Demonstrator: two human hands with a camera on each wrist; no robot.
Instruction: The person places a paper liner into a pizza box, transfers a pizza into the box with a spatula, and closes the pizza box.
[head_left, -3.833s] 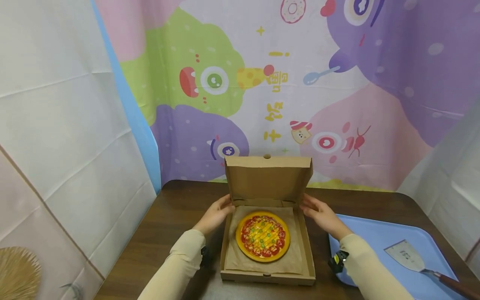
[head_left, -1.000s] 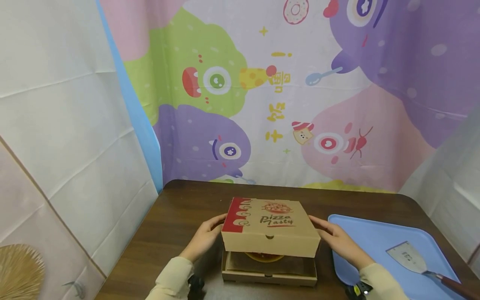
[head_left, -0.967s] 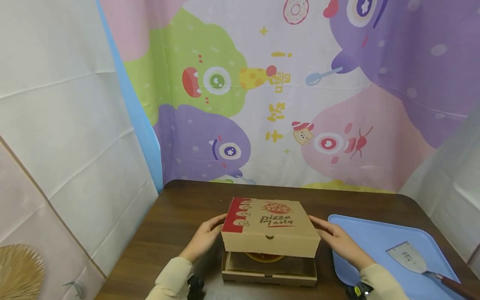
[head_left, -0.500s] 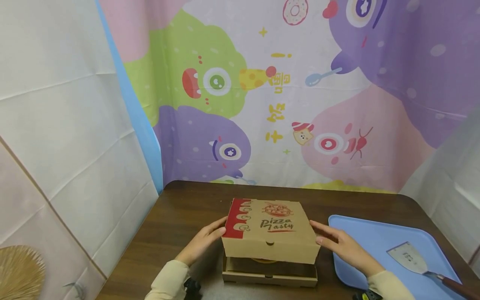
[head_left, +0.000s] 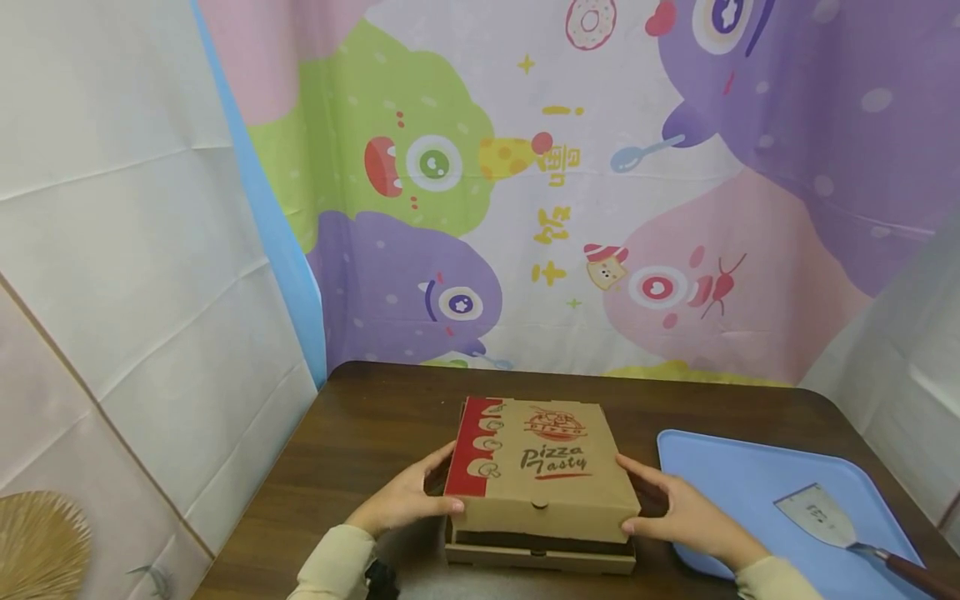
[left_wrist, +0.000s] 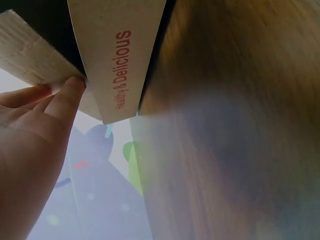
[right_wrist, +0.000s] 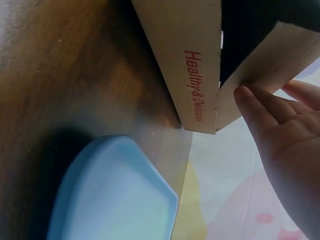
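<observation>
A cardboard pizza box stands on the table; its printed lid (head_left: 558,467) slopes down toward me, with a narrow dark gap above the base's front wall (head_left: 540,560). The pizza inside is hidden. At the lid's left side, my left hand (head_left: 405,498) touches it, thumb by the front corner. My right hand (head_left: 688,521) mirrors this on the right side. In the left wrist view, straight fingertips meet the lid's side flap (left_wrist: 37,52) above the base's lettered side wall (left_wrist: 117,60). The right wrist view has straight fingers (right_wrist: 257,107) against the other flap (right_wrist: 282,57).
A blue tray (head_left: 735,467) lies right of the box, partly behind my right hand. On it rests a pizza server (head_left: 821,512) with a dark wooden handle. The brown table (head_left: 360,417) ends at a cartoon-printed curtain (head_left: 555,317).
The lid, upright at first with the pizza in sight, has swung forward and down nearly onto the base. Both hands have followed it toward me, thumbs now at the front corners.
</observation>
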